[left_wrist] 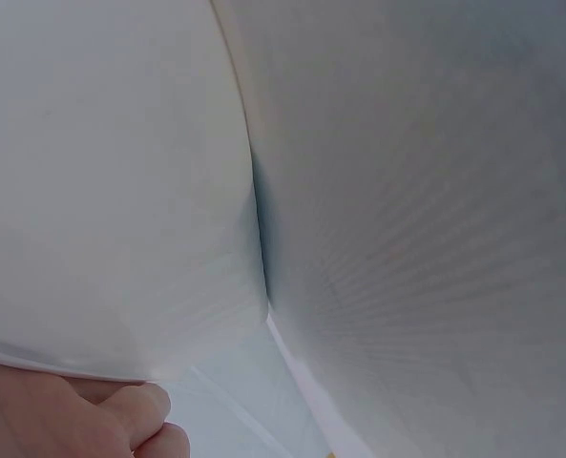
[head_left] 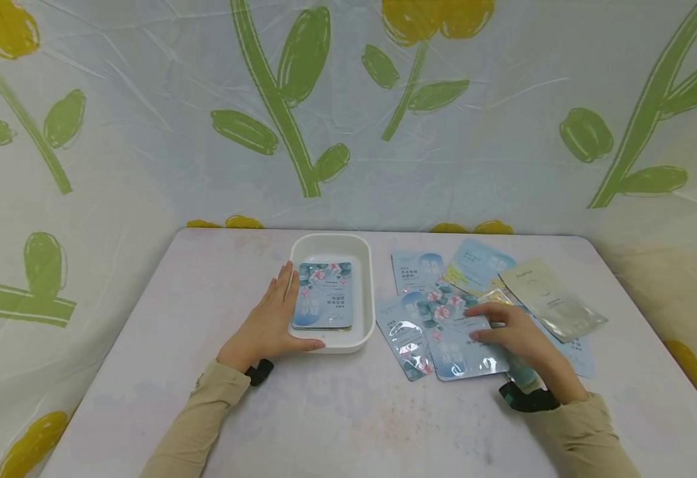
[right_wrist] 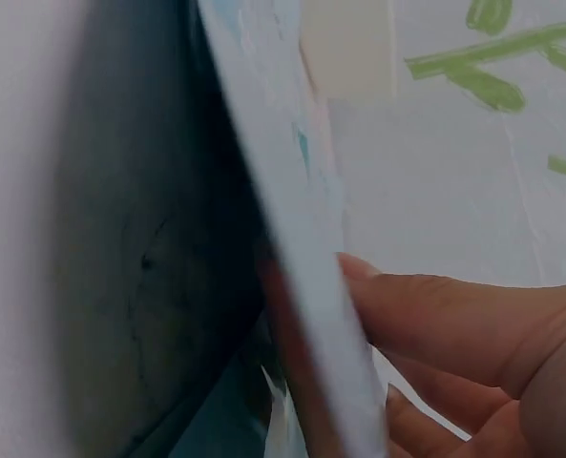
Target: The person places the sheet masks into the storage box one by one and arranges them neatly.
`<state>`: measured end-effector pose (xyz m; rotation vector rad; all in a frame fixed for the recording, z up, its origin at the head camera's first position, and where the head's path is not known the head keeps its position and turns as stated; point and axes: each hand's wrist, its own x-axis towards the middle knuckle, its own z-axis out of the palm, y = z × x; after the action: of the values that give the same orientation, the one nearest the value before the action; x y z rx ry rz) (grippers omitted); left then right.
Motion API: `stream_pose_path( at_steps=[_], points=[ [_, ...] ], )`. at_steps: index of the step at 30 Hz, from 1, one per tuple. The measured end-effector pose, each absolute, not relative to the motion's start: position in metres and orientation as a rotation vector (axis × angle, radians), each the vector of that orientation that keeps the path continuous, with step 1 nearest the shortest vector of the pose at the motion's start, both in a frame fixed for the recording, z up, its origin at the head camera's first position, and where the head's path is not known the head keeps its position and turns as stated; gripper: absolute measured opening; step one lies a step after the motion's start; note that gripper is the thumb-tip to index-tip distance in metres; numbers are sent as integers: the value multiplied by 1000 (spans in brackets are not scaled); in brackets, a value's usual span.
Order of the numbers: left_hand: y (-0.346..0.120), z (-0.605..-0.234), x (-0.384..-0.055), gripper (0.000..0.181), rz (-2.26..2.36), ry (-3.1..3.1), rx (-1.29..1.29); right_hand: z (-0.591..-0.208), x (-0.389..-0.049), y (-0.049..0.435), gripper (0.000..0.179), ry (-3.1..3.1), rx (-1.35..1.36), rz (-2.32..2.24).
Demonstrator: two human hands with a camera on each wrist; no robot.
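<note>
Sachets of flat, glossy foil (head_left: 418, 269) lie overlapping on the right half of a pale, faintly mottled tabletop (head_left: 336, 418). The person's right hand (head_left: 522, 338) reaches over them and pinches a pale blue, rectangular foil sachet printed with pink flowers and dark leaves (head_left: 459, 357), which lies on top of its neighbours at the near side of the group. In the right wrist view the thumb (right_wrist: 454, 320) is against one face of it, and a dim reddish shape like a finger runs along the other. Just to its left a slimmer blue floral packet (head_left: 402, 332) lies at a slant; behind it is a light blue packet with yellow blossoms (head_left: 478, 262), and to the right a cream-and-silver pouch (head_left: 551, 299).

The person's left hand (head_left: 267, 326) grasps nothing: its fingers stretch straight along the left side of a white, round-cornered, plastic-looking tray (head_left: 374, 312), the thumb at the near rim. Inside the tray a blue packet with a floral band (head_left: 324, 299) lies flat. Beige sleeves (head_left: 205, 405) cover both forearms.
</note>
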<state>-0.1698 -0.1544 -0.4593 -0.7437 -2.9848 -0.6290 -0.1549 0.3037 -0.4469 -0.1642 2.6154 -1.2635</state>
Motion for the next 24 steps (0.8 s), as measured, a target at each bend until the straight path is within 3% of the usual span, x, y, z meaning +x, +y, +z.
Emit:
stream_pose_path(
  at_steps=[13, 24],
  points=[
    [-155, -459, -169, 142, -600, -2988, -743, -445, -157, 305, 48, 2503, -107, -1408],
    [-155, -459, -169, 142, -589, -2988, -741, -421, -160, 299, 49, 2518, -148, -1488]
  ],
)
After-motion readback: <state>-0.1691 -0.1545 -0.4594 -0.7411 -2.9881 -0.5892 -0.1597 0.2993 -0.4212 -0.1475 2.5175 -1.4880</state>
